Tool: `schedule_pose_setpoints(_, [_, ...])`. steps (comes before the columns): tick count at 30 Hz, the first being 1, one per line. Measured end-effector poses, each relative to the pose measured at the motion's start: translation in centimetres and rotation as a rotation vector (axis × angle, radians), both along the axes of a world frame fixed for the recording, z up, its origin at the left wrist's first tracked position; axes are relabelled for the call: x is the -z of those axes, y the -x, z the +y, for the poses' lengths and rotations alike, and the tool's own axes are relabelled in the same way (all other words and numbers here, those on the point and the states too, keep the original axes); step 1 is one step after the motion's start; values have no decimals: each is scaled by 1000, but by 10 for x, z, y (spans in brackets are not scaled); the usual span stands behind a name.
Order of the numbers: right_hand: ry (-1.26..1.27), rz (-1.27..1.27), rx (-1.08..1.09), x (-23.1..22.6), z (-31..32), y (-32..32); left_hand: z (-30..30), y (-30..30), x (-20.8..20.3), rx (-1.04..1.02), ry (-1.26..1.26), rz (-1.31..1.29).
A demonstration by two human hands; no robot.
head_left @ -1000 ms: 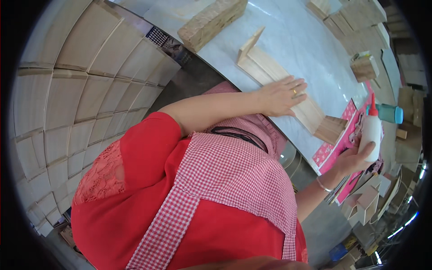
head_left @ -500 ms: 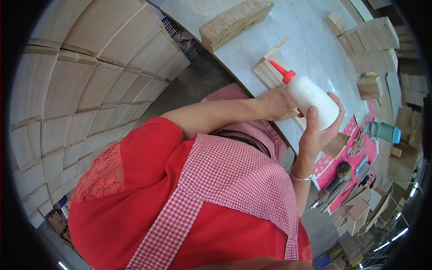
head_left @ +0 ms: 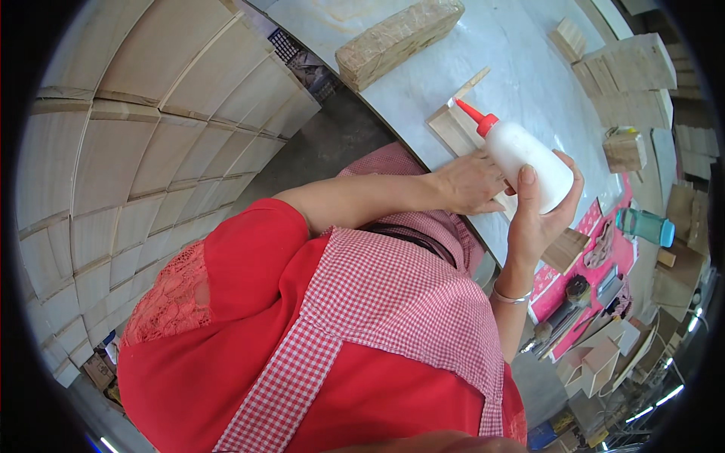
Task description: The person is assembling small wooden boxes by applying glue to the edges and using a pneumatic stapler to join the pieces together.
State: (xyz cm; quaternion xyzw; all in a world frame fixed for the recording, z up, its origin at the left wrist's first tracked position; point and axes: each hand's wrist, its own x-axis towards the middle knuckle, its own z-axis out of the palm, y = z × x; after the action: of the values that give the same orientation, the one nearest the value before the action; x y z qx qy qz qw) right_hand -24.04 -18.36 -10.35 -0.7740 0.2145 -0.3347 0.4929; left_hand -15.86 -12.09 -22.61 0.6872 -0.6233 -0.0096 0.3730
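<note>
A white squeeze bottle [head_left: 532, 162] with a red cap and pointed red nozzle is gripped by my right hand [head_left: 555, 200], thumb on its near side. It tilts so that the nozzle points up and left over a pale wooden piece [head_left: 453, 130] lying at the table's near edge. My left hand [head_left: 472, 183] is closed over the near part of that wooden piece, its fingers curled and partly hidden behind the bottle. A thin wooden strip [head_left: 473, 81] sticks out beyond the wooden piece.
A long tape-wrapped block [head_left: 400, 41] lies at the far left of the white table [head_left: 513, 45]. Stacked wood pieces [head_left: 630, 64] stand on the right, near a teal bottle [head_left: 644, 226] and a pink cloth [head_left: 585, 302] with tools. Wooden panels [head_left: 113, 158] are piled high at left.
The bottle and both hands have shifted very slightly to the right in the picture, as has most of the scene. My grip on the bottle looks the same.
</note>
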Motion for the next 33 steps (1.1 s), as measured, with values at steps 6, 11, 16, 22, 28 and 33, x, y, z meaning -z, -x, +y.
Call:
schedule_pose_setpoints(6, [62,-10,47,1,-8,-11,3,-2,-7,28,-52,18])
schedule_pose_setpoints(11, [30,9,97,-2,-14,-20,4,-2,-4,31,-41,-43])
schedule_pose_setpoints(16, [211,-90,120,5,-27,-37,5,-1,-8,7,-39,-84])
schedule_pose_setpoints(22, [-89,-133,177,-7,-29,-29,0,-2,-9,36,-47,-88])
schedule_pose_setpoints(28, [-141,-282,304,-21,-55,48,-20,-15,-11,29,-276,-263])
schedule_pose_setpoints(33, [-61,-311,548,-24,-84,145,-18,-58,-10,186,-353,-353])
